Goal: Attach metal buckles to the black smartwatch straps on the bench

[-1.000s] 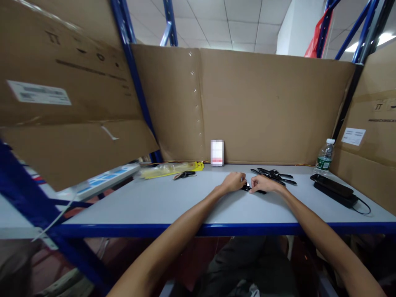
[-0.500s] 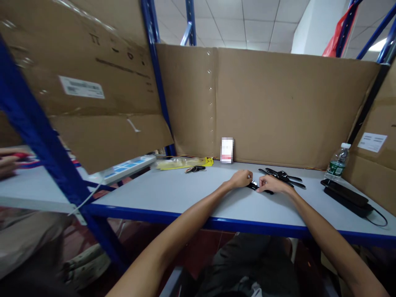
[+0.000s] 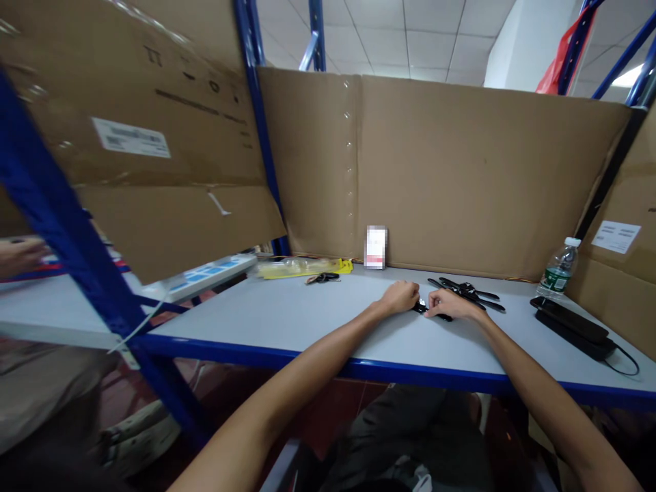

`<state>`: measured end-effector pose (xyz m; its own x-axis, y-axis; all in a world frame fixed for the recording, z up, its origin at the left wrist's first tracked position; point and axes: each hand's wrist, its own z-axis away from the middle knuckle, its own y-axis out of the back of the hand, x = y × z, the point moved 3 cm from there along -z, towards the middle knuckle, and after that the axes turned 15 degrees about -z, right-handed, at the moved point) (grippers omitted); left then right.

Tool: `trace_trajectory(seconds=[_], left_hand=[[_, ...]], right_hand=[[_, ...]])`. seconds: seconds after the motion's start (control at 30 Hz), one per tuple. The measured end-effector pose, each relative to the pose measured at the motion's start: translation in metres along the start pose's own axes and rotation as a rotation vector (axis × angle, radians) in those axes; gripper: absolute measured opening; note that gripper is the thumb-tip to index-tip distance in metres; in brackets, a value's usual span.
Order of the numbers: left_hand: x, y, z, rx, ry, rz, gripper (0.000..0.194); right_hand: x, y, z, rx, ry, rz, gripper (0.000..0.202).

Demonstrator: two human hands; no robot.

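Note:
On the grey tabletop, a slim black strap-like item (image 3: 420, 308) with a shiny middle lies between my hands; its exact kind is too small to tell. My left hand (image 3: 402, 296) has its fingers closed on the item's left end. Pinched on the right part is my right hand (image 3: 445, 303), with one black end (image 3: 445, 318) showing below its fingers. Just behind the right hand rests a crossed pile of similar black strap-like items (image 3: 469, 292). My fingers hide much of the held item.
A phone (image 3: 376, 247) leans on the cardboard back wall. To the right stand a water bottle (image 3: 559, 268) and a black case (image 3: 574, 328) with a cord loop. Leftward lie keys (image 3: 322, 278), yellow-edged plastic packets (image 3: 302, 268) and a power strip (image 3: 205, 277). Another person's hand (image 3: 20, 256) is far left.
My left hand has shifted very slightly to the right, toward my right hand. Both hands keep hold of the black item. The view has tilted a little.

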<state>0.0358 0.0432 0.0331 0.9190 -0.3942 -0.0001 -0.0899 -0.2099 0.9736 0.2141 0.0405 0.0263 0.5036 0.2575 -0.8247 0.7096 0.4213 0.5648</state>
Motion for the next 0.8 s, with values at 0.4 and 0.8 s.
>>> trace_trajectory(seconds=[0.4,0.8], left_hand=[[-0.009,0.002,-0.003,-0.063,-0.043,0.093,0.03],[-0.014,0.007,-0.002,-0.169,-0.085,0.156,0.026]], right_hand=[[0.002,0.0,-0.002,-0.012,0.002,-0.011,0.029],[0.006,0.0,-0.007,-0.016,0.023,0.012,0.03]])
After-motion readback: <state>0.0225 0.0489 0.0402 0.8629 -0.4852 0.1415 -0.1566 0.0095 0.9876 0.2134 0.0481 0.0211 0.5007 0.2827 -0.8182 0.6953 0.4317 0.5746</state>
